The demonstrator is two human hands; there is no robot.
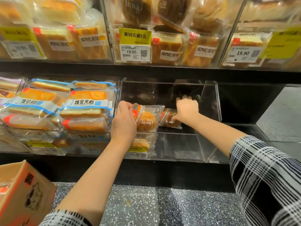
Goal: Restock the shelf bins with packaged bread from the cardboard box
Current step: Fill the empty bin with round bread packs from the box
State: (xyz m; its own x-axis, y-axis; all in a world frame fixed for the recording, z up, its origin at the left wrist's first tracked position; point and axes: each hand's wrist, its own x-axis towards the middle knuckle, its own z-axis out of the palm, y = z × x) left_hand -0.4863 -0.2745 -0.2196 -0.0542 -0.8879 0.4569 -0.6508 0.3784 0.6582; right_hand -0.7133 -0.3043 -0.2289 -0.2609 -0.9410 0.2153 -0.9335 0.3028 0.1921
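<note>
A clear acrylic bin (210, 111) on the lower shelf holds a few packaged buns. My left hand (124, 119) grips a wrapped golden bun (146, 119) at the bin's left front edge. Another wrapped bun (141, 143) lies beneath it, behind the bin's front wall. Deeper inside the bin, my right hand (187, 109) reaches in, its fingers on a darker brown wrapped bun (169, 119) lying on the bin floor. The cardboard box (24, 193) stands on the floor at the lower left.
The bin to the left (65, 108) is packed with blue-and-orange wrapped sandwich bread. Upper shelf bins (162, 46) hold cakes and buns behind price tags. The speckled floor (138, 206) lies below, and a dark shelf end stands to the right.
</note>
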